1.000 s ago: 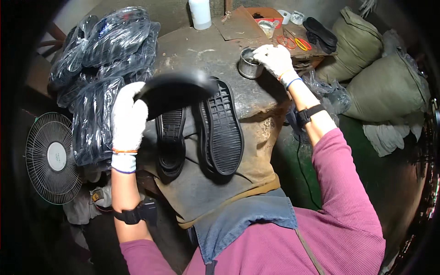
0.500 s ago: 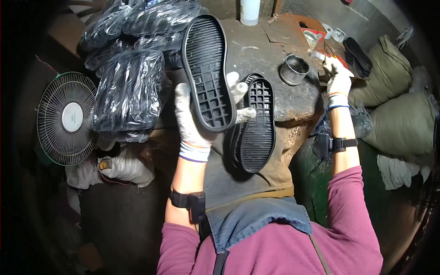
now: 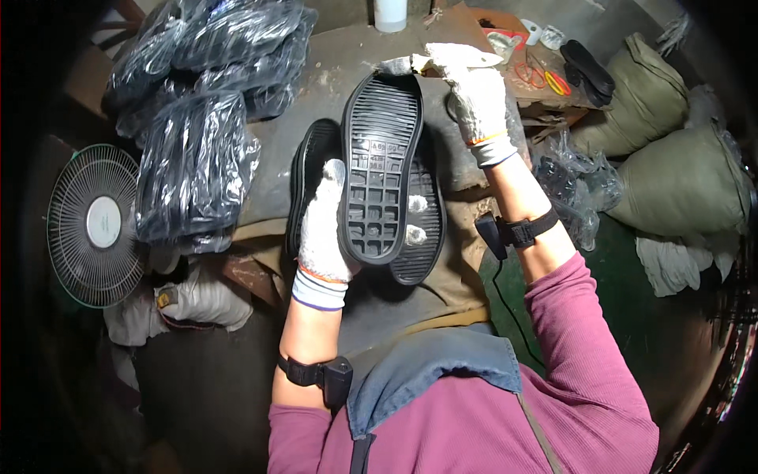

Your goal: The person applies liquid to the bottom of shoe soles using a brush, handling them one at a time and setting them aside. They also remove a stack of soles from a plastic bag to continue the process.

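Note:
My left hand [image 3: 324,225], in a white glove, grips a black shoe sole [image 3: 380,170] with its ridged and gridded inner face turned up. The fingertips show past the sole's right edge. In my gloved right hand [image 3: 476,95] is a flat brush [image 3: 397,66], its bristles at the far rim of the sole. Whether they touch it I cannot tell. Behind the held sole, another black sole [image 3: 422,257] lies on the workbench [image 3: 343,51]. One more dark sole [image 3: 313,150] shows to the left, partly covered by my left hand.
Stacked black soles in clear plastic wrap [image 3: 193,170] fill the left side, above a round fan [image 3: 103,223]. A white container [image 3: 390,14] stands at the back. Scissors [image 3: 557,84] and a black sole [image 3: 588,73] lie far right, near olive sacks [image 3: 671,186].
My right hand has swung left with the brush, from near a dark pot to the held sole's far end. The held sole has come down and right; the pot is now hidden.

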A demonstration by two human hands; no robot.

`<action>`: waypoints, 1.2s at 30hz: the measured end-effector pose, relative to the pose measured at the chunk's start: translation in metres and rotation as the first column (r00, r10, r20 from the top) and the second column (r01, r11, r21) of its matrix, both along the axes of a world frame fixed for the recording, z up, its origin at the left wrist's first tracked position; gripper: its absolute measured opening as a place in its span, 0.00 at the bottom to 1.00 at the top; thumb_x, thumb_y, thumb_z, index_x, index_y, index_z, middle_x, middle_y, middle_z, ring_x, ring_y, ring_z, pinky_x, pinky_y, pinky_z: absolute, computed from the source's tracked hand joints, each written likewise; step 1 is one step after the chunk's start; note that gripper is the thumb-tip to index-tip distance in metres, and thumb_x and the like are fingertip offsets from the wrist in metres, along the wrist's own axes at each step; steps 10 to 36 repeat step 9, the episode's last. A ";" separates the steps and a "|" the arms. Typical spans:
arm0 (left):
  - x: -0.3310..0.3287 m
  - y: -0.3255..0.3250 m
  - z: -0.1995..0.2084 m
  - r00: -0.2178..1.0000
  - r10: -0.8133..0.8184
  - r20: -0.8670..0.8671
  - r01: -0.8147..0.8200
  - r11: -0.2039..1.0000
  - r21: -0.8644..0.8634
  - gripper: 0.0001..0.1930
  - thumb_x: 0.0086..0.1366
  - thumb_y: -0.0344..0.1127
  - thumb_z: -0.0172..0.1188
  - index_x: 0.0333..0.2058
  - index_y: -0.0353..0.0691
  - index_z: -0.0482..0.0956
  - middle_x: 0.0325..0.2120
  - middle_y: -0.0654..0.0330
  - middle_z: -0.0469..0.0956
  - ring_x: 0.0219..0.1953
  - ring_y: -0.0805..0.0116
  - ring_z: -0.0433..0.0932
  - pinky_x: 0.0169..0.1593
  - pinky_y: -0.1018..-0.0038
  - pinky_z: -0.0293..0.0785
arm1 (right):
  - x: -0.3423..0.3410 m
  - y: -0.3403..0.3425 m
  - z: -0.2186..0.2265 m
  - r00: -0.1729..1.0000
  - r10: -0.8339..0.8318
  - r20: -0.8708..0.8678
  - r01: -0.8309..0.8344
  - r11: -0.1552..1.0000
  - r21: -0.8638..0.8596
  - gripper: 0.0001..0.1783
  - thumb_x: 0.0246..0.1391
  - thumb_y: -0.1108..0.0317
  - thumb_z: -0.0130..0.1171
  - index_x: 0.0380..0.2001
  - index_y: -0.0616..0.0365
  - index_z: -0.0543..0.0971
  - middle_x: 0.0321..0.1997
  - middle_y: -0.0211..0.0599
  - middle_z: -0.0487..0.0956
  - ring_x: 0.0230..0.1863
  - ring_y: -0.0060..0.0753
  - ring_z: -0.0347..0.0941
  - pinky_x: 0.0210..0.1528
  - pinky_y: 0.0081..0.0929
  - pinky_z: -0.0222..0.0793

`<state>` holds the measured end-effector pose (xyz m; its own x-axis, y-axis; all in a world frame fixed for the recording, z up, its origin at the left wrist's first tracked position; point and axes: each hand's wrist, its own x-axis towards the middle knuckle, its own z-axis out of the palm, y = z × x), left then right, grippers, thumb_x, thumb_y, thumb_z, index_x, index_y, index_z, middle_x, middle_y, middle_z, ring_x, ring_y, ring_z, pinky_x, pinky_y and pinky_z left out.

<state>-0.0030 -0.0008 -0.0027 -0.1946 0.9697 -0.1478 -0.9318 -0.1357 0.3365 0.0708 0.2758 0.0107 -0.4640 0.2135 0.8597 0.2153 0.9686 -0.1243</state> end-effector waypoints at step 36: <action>-0.004 -0.002 -0.020 0.993 0.099 -0.058 -0.094 0.992 0.082 0.34 0.77 0.65 0.41 0.70 0.49 0.64 0.64 0.47 0.72 0.58 0.37 0.78 0.45 0.32 0.82 | 0.029 -0.115 0.015 0.842 0.498 -0.205 -0.445 0.427 -0.787 0.12 0.61 0.64 0.67 0.46 0.54 0.87 0.51 0.40 0.86 0.55 0.34 0.81 0.64 0.29 0.73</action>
